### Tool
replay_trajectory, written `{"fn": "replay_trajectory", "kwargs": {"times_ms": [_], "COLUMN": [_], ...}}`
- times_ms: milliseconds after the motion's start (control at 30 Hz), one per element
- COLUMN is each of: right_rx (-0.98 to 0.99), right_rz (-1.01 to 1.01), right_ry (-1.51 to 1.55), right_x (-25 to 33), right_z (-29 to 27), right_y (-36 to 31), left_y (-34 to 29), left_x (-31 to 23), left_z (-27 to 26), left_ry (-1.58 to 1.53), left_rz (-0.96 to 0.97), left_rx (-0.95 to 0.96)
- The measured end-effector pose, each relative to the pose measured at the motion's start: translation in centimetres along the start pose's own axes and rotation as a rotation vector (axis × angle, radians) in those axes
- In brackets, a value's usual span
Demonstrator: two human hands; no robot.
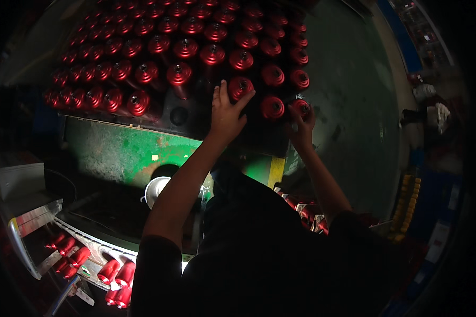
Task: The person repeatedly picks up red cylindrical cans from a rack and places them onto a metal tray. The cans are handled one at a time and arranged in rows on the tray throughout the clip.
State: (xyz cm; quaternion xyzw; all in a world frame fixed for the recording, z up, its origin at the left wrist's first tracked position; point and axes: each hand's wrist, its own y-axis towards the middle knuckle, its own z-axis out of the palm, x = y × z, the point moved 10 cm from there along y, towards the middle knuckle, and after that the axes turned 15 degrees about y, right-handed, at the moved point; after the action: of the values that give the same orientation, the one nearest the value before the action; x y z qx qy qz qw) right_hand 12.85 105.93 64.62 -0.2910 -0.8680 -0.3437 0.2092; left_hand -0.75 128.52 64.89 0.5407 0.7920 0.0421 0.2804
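Note:
Many red metal cylinders with stepped round tops and small centre stems stand upright in rows on a dark rack (198, 113). My left hand (226, 117) is at a red cylinder (241, 87) in the front rows, with its fingers on the left side and its thumb across the near right side. At the front right corner, my right hand (303, 132) has its fingers curled round another red cylinder (301, 107). Between the hands stands one more red cylinder (272, 107). The palm sides of both hands are hidden.
A round dark spot (179, 116) marks the rack's front edge. Below are a green panel (116, 148) and a bright lamp (156, 190). At lower left, more red cylinders (79, 257) lie by a metal frame (24, 238). A grey box (18, 174) stands left.

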Motion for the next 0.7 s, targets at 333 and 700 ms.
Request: {"fn": "replay_trajectory", "kwargs": {"times_ms": [333,700], "right_rx": [0.051,0.423], "right_rz": [0.043,-0.222], "right_ry": [0.158,0.015], "right_x": [-7.3,-1.5], "right_z": [4.6,0.3], "right_y": [3.7,4.4], "left_y": [4.6,-10.5], "left_x": [3.0,6.9], "left_z": [7.6,-3.6], "left_ry": [0.012,-0.355], "left_rz": [-0.098,-0.375], "left_rx": [-0.287,-0.416]}}
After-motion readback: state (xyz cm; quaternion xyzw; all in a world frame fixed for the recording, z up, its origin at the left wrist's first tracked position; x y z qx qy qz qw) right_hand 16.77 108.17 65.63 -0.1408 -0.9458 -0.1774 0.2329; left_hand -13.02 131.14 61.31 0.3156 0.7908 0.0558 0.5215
